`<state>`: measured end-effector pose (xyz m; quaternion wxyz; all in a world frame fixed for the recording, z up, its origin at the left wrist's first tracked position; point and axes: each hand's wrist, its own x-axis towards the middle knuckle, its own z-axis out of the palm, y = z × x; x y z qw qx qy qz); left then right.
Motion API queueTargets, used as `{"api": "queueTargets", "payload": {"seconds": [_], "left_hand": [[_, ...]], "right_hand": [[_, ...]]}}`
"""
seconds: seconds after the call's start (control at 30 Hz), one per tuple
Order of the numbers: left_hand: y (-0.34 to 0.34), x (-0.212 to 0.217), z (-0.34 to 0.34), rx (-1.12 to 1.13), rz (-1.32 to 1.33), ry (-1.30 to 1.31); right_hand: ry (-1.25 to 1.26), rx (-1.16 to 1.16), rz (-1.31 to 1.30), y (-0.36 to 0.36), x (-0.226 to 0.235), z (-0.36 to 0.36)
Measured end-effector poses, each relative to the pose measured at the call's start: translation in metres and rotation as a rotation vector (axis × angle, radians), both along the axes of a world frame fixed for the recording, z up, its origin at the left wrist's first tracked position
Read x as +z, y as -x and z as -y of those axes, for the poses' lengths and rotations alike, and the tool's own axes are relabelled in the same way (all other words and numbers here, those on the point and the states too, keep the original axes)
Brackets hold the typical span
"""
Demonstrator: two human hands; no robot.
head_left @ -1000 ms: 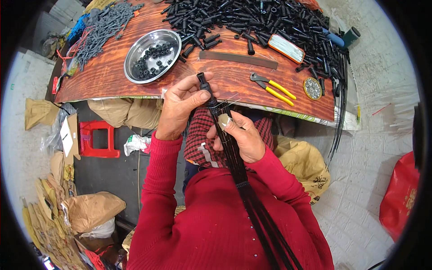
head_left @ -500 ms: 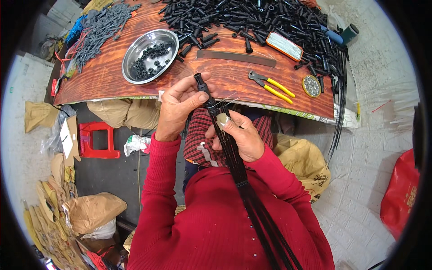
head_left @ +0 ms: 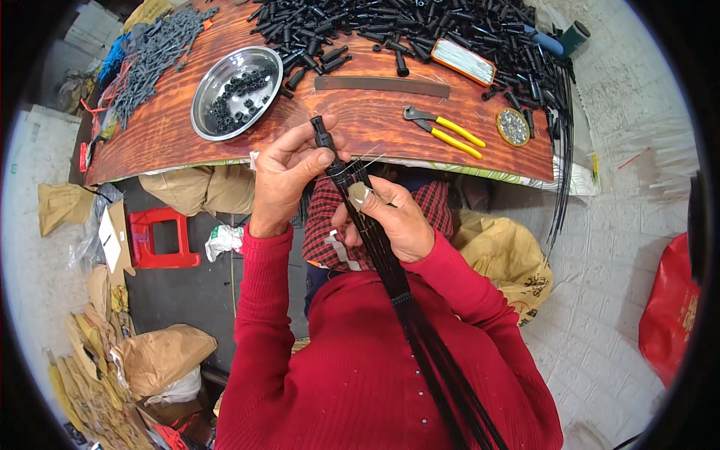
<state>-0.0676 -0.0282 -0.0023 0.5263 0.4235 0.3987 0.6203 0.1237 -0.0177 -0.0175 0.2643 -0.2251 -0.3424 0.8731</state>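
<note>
**Two hands fitting a black cap onto a bundle of thin rods, seen from above**

The left hand (head_left: 289, 169) pinches a small black tubular cap (head_left: 322, 136) between thumb and forefinger, at the upper end of a bundle of thin black rods (head_left: 390, 270). The right hand (head_left: 390, 217) is closed around the same bundle just below, with a pale band on the thumb tip pressing against the rods. The bundle runs from the cap down past the red-sleeved chest toward the lower edge of the view, where its rods fan apart. Both hands are held just in front of the near edge of the bench (head_left: 172, 142), a reddish wood-grain board. On the bench, beyond the left hand, stands a round steel bowl (head_left: 206, 94) holding small black rings. Beyond the right hand lie yellow-handled pliers (head_left: 442, 131) and, near them, a small round tin (head_left: 513, 127) of tiny metal parts. A flat dark strip (head_left: 382, 85) lies between the bowl and the pliers. A large heap of black caps (head_left: 420, 26) covers the far side of the bench. A pile of grey moulded parts (head_left: 154, 52) lies at the far left corner. Under the bench, to the left, a red plastic stool (head_left: 161, 238) stands on the floor
</note>
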Motion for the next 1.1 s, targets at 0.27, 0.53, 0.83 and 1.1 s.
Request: {"api": "queueTargets", "payload": {"seconds": [0.27,0.53,0.83,1.1], "left_hand": [[-0.011,0.006,0.003,0.12,-0.127,0.0],[-0.007,-0.007,0.001,0.005,0.033,0.077],[-0.008,0.0,0.001,0.028,0.148,0.105],[-0.022,0.009,0.011,0.182,0.041,0.044]], "right_hand": [[0.01,-0.02,-0.021,-0.001,-0.005,-0.001],[0.009,-0.024,-0.024,-0.001,-0.004,-0.001],[-0.001,-0.022,-0.016,-0.001,0.0,-0.002],[-0.013,-0.012,-0.018,-0.004,0.0,-0.002]]}}
